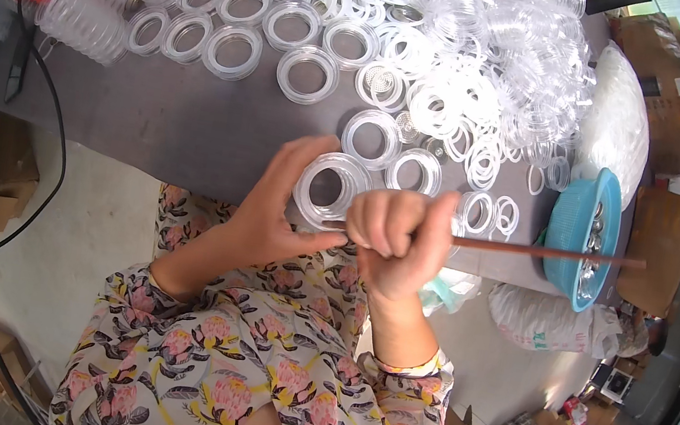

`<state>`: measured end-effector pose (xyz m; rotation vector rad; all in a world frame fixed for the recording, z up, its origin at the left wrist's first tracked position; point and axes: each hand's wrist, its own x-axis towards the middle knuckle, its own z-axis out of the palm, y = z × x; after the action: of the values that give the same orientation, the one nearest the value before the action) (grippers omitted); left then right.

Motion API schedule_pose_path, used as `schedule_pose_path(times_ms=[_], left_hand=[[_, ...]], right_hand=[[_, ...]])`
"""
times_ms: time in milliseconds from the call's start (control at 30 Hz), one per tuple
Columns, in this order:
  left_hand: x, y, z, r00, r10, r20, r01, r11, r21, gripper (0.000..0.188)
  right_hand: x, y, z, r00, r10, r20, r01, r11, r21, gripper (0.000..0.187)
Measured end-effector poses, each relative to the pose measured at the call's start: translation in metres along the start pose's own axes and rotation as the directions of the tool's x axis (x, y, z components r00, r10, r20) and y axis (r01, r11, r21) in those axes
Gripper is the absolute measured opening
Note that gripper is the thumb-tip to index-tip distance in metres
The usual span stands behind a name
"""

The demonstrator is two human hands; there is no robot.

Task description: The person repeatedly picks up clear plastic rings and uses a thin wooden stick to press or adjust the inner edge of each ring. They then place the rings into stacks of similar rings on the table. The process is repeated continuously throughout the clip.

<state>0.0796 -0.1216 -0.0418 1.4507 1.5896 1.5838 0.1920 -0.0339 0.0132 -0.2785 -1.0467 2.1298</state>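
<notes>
Near the middle of the counter's (179, 114) near edge, the left hand (270, 211) holds a clear ring (307, 186), its fingers and thumb curved wide around the rim. The right hand (397, 239) has its fingers closed in a fist around a brown stick (528, 249), whose tip lies over the ring's near side; whether it touches the plastic cannot be told. Should the left grip loosen, the ring could tip off that edge. A stick pushed at a slant might skid toward the left thumb or scratch the rim. Its long end passes over the blue basket (567, 220) at the right edge, so a wide swing could knock the metal pieces (593, 242) inside.
</notes>
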Motion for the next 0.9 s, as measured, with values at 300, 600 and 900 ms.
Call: schedule_pose_path(times_ms=[300,600,900], left_hand=[[-0.002,-0.011,0.006,0.999,-0.045,-0.003,0.044,0.988,-0.151,0.077],[-0.004,-0.014,0.009,0.998,-0.064,-0.020,0.060,0.983,-0.175,0.077],[-0.003,-0.022,0.000,0.999,-0.041,0.005,0.041,0.991,-0.126,0.078]], right_hand=[[0.048,0.017,0.014,0.996,-0.086,0.002,0.082,0.942,-0.326,0.059],[0.017,-0.009,0.005,0.990,0.108,-0.087,-0.134,0.901,-0.413,0.057],[0.040,0.024,0.011,0.960,-0.271,0.076,0.280,0.888,-0.365,0.058]])
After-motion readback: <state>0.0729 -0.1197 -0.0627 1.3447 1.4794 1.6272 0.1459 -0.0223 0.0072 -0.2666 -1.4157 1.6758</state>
